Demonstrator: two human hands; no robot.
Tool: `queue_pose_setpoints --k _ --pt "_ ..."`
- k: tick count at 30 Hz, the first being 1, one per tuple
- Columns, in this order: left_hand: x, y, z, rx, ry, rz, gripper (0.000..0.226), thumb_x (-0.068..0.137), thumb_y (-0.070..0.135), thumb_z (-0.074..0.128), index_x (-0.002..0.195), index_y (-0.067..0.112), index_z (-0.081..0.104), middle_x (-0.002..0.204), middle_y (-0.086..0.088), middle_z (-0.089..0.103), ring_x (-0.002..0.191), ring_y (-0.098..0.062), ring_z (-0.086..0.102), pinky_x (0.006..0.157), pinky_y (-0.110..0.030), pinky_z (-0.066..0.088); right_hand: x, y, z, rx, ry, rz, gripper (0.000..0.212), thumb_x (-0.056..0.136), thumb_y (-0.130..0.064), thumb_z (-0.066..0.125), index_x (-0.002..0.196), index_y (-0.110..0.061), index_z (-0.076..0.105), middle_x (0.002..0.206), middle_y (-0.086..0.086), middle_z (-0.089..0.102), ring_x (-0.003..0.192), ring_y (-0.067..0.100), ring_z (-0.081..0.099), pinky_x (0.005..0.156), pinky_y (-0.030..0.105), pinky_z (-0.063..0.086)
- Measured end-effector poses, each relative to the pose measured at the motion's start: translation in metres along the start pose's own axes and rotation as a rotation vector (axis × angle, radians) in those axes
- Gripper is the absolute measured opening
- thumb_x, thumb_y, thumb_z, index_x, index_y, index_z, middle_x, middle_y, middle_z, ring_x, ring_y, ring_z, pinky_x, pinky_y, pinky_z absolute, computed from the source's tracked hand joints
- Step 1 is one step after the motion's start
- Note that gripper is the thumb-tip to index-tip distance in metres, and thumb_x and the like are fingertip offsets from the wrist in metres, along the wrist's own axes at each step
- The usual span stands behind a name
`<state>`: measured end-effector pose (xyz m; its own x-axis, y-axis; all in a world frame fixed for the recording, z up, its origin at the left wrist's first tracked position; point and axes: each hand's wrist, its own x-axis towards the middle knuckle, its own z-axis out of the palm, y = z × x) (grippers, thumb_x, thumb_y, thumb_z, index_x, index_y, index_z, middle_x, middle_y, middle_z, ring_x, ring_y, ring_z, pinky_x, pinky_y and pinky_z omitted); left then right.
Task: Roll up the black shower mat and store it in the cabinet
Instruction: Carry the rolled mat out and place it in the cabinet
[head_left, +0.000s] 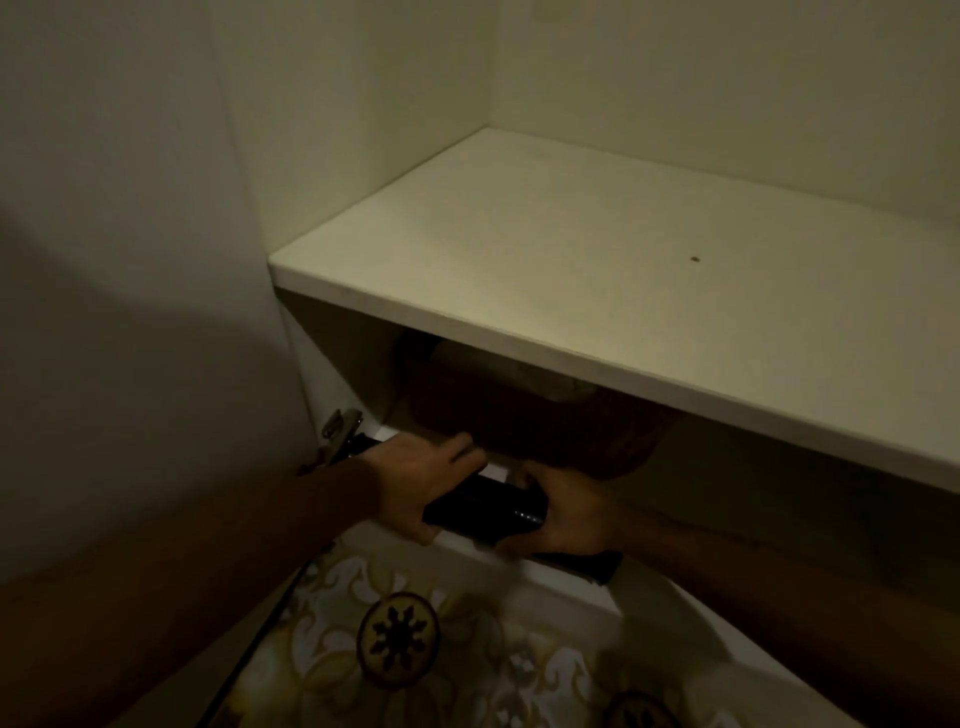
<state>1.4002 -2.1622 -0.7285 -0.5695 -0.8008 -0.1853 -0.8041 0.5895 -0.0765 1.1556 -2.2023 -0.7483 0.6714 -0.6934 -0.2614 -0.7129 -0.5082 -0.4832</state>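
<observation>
Mat (485, 506), rolled, gripped at both ends by left hand (415, 480) and right hand (563, 512), at cabinet (332, 374) front edge under shelf (597, 270); dark bundle (545, 421) just behind, open room rightward.

Dim head view, down into cabinet (623, 291)

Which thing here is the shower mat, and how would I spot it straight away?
Start at the wide white shelf of the cabinet and look just below its front edge, where two hands meet. The rolled black mat is the dark glossy tube held between the left hand and the right hand. Unlike the brownish bulk behind it, it is black and slim.
</observation>
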Motion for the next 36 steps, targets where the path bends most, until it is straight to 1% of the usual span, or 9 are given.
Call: queue_pose_setpoints --k 5,9,14,16,18,20,26,30,36 --pt "-0.003 -0.009 0.011 0.059 0.093 0.040 0.075 0.072 0.057 0.067 0.133 0.020 0.044 0.124 -0.006 0.041 0.104 -0.022 0.049 0.074 -0.031 0.037 -0.002 0.001 -0.003 -0.036 0.026 -0.070 0.051 0.074 -0.077 0.070 0.093 -0.043 0.037 0.087 -0.016 0.053 0.072 0.001 0.054 0.060 0.026 0.044" --pt "-0.002 -0.003 0.017 0.218 0.175 0.025 0.083 0.056 0.061 0.066 0.124 0.015 0.059 0.113 -0.008 0.055 0.094 -0.025 0.052 0.070 -0.034 0.045 -0.015 0.005 0.009 -0.298 0.240 -0.106 0.065 0.083 -0.085 0.043 0.124 -0.033 0.043 0.113 -0.002 0.056 0.090 0.019 0.061 0.071 0.040 0.055" --pt "0.001 0.009 0.022 0.166 0.182 -0.065 0.093 0.058 0.042 0.069 0.142 0.013 0.042 0.110 -0.009 0.052 0.094 -0.027 0.052 0.073 -0.038 0.049 -0.035 0.020 0.033 -0.548 0.429 -0.169 0.072 0.087 -0.065 0.056 0.141 -0.019 0.043 0.122 0.009 0.056 0.100 0.028 0.061 0.075 0.038 0.053" --pt "0.001 0.006 0.025 0.115 0.131 -0.098 0.093 0.068 0.030 0.068 0.150 0.014 0.029 0.123 -0.012 0.048 0.108 -0.030 0.050 0.089 -0.041 0.047 -0.040 0.031 0.030 -0.636 0.459 -0.136 0.080 0.084 -0.063 0.058 0.149 -0.020 0.039 0.121 0.013 0.059 0.095 0.031 0.064 0.069 0.037 0.053" --pt "0.001 0.000 0.025 0.109 0.051 -0.159 0.099 0.076 0.020 0.066 0.156 0.021 0.008 0.140 -0.014 0.036 0.124 -0.031 0.041 0.106 -0.041 0.035 -0.040 0.034 0.023 -0.622 0.426 -0.026 0.080 0.083 -0.063 0.057 0.151 -0.026 0.036 0.121 0.013 0.058 0.097 0.034 0.064 0.069 0.038 0.054" --pt "0.003 -0.006 0.020 0.102 -0.022 -0.236 0.102 0.080 0.014 0.064 0.156 0.029 -0.001 0.146 -0.017 0.030 0.130 -0.033 0.037 0.110 -0.044 0.029 -0.037 0.032 0.013 -0.518 0.334 0.066 0.079 0.084 -0.064 0.057 0.151 -0.028 0.035 0.130 0.010 0.055 0.109 0.033 0.060 0.082 0.038 0.052" --pt "0.008 -0.009 0.009 0.164 -0.077 -0.244 0.096 0.079 0.012 0.067 0.154 0.025 0.008 0.141 -0.014 0.040 0.124 -0.032 0.046 0.104 -0.047 0.037 -0.035 0.029 -0.006 -0.336 0.185 0.008 0.072 0.082 -0.067 0.065 0.140 -0.032 0.039 0.113 -0.002 0.069 0.093 0.020 0.069 0.078 0.033 0.057" --pt "0.000 -0.017 0.023 0.137 -0.019 -0.221 0.093 0.080 0.014 0.062 0.154 0.025 0.007 0.143 -0.010 0.038 0.127 -0.028 0.042 0.107 -0.042 0.032 -0.032 0.031 0.010 -0.448 0.260 0.006 0.081 0.079 -0.073 0.056 0.142 -0.027 0.034 0.118 0.002 0.066 0.090 0.025 0.068 0.073 0.033 0.057" --pt "-0.004 -0.022 0.022 0.016 -0.037 -0.174 0.098 0.069 0.039 0.070 0.149 0.020 0.017 0.138 -0.006 0.038 0.127 -0.025 0.040 0.107 -0.045 0.032 -0.039 0.030 0.023 -0.504 0.326 0.030 0.089 0.077 -0.079 0.053 0.144 -0.025 0.029 0.120 0.006 0.062 0.092 0.029 0.067 0.076 0.040 0.056"
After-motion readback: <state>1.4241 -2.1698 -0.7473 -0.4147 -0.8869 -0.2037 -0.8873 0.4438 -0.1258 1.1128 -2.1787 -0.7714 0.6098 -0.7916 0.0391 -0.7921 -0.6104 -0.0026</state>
